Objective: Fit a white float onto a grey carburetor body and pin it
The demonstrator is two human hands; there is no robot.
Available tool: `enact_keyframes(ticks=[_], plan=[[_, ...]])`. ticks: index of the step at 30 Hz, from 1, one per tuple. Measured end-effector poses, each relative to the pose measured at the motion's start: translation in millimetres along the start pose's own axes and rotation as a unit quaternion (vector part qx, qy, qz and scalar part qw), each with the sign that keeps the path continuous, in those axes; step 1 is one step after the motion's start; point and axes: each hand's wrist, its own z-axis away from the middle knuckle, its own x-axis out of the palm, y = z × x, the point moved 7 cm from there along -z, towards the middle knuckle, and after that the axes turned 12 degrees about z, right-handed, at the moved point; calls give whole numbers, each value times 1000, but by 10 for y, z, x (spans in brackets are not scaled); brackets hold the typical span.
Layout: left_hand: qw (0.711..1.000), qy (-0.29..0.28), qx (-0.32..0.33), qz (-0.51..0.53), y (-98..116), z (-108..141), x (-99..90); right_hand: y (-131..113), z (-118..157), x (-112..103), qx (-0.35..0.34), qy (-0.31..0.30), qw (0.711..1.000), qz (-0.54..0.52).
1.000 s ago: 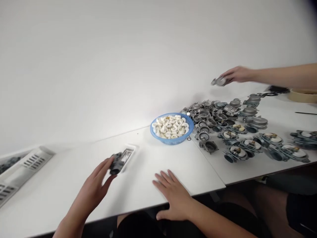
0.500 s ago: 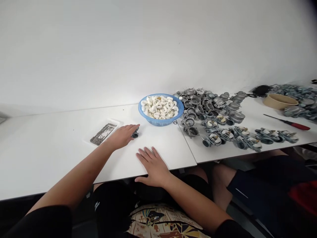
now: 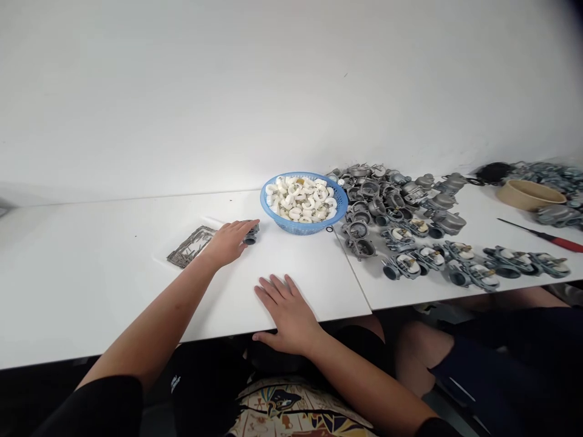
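Note:
My left hand [image 3: 229, 243] is closed around a small grey metal part [image 3: 250, 234] on the white table, and the palm hides much of that part. Beneath and left of the wrist lies a white tray [image 3: 189, 246] of thin dark metal pins. My right hand [image 3: 289, 312] rests flat at the table's front edge, fingers spread, holding nothing. Beyond both hands stands a blue basket [image 3: 303, 227] full of white ring-shaped pieces. A small black ring [image 3: 330, 229] lies by the basket's right side.
Grey metal housings [image 3: 371, 194] are heaped right of the basket. In front of them sit several housings with white inserts [image 3: 407, 265]. Farther right are a tan bowl [image 3: 531, 195] and a red-handled screwdriver [image 3: 565, 243]. A person's leg [image 3: 421, 352] shows at lower right.
The table and its objects on the right appear shifted rightward in the view. More of the grey part shows beside my left hand. My right hand stays flat and spread.

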Motion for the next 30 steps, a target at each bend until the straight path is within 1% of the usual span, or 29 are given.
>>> enact_keyframes(ticks=[2, 4, 6, 7, 9, 11, 12, 13, 14, 15, 16, 18, 19, 20, 21, 23, 26, 30], plan=[[1000, 17, 1, 9, 4, -1, 8, 1, 2, -11, 2, -1, 1000, -6], [998, 54, 9, 18, 36, 29, -11, -1, 6, -37, 4, -1, 1000, -13], [993, 115, 14, 31, 71, 100, -87, -3, 9, -63, 7, -3, 1000, -20], [987, 154, 5, 39, 69, 154, -154, -3, 10, -73, 9, -6, 1000, -23], [967, 244, -44, 51, -2, 311, -350, -3, 7, -83, 12, -11, 1000, -26], [937, 325, -114, 50, -152, 518, -586, -1, -1, -77, 14, -17, 999, -25], [925, 345, -150, 48, -251, 616, -692, 2, -7, -68, 15, -20, 999, -22], [918, 346, -187, 50, -370, 697, -777, 6, -13, -55, 16, -22, 999, -19], [916, 325, -228, 59, -510, 755, -831, 11, -18, -40, 17, -25, 999, -16], [917, 282, -270, 75, -662, 789, -847, 17, -24, -24, 18, -26, 999, -13], [919, 226, -310, 91, -808, 806, -829, 23, -28, -8, 20, -28, 999, -10], [918, 92, -374, 98, -1045, 801, -719, 31, -36, 19, 23, -30, 999, -6], [912, 35, -398, 88, -1133, 790, -653, 33, -38, 29, 23, -31, 999, -4], [906, -10, -416, 72, -1202, 770, -588, 34, -40, 36, 24, -31, 999, -2], [901, -42, -429, 55, -1254, 744, -527, 34, -41, 39, 24, -31, 999, 0], [895, -75, -438, 25, -1317, 678, -413, 37, -39, 30, 25, -29, 999, -1], [898, -86, -431, 2, -1355, 610, -299, 49, -31, -5, 28, -27, 999, -25], [894, -81, -440, -1, -1399, 646, -304, 66, -18, -61, 30, -21, 998, -57]])
